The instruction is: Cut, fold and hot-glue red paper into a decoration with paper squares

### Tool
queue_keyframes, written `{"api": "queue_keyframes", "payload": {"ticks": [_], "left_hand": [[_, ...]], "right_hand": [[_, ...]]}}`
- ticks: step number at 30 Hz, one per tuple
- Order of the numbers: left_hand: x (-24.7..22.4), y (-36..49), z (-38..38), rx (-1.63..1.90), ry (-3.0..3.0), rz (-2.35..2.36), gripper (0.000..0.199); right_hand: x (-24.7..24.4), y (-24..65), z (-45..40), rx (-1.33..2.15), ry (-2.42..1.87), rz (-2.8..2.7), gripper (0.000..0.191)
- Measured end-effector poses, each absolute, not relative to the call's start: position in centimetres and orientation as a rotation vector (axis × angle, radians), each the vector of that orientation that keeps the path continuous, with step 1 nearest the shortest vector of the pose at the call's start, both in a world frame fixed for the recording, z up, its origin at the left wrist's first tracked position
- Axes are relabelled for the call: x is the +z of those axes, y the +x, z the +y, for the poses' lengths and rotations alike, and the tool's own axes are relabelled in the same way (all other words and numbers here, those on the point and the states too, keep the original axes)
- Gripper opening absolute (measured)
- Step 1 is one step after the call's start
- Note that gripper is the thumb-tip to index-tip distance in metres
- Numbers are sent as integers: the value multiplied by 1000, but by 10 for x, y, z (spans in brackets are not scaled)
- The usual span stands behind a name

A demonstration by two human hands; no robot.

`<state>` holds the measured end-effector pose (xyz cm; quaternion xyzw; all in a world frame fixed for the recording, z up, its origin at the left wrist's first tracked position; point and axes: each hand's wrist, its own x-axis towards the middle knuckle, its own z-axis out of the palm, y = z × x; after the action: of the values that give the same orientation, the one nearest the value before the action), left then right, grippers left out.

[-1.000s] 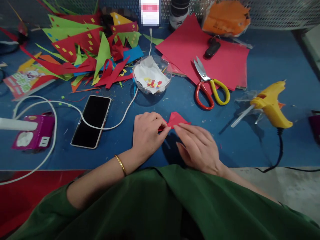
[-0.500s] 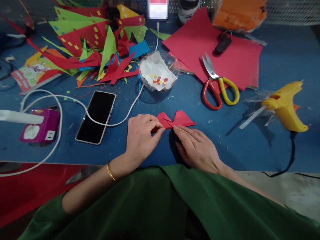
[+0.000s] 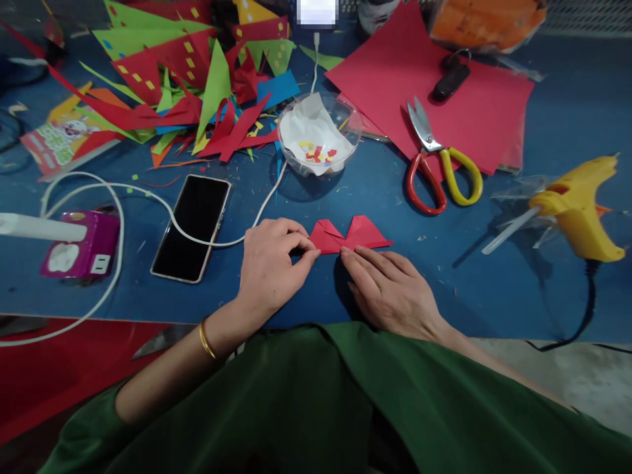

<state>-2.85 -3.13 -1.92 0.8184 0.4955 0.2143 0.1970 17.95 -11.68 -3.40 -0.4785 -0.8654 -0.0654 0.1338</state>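
The folded red paper [image 3: 365,236] lies on the near middle of the blue table [image 3: 382,187], its 2 peaks pointing to the far side. The left hand [image 3: 274,263] has its thumb and forefinger tips together at the paper's left end; whether they grip it, I cannot tell. The right hand [image 3: 392,289] is loosely open, fingers outstretched, their tips touching the near edge. Farther right, scissors [image 3: 431,144] overlap red sheets [image 3: 478,125].
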Motion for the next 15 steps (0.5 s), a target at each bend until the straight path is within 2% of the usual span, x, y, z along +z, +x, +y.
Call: {"api": "queue_keyframes", "payload": {"ticks": [15], "left_hand": [[-15,-39,-28,552,2336,1423,14]], "right_hand": [[-30,177,-114,-223,-1381,-2575,42]]}}
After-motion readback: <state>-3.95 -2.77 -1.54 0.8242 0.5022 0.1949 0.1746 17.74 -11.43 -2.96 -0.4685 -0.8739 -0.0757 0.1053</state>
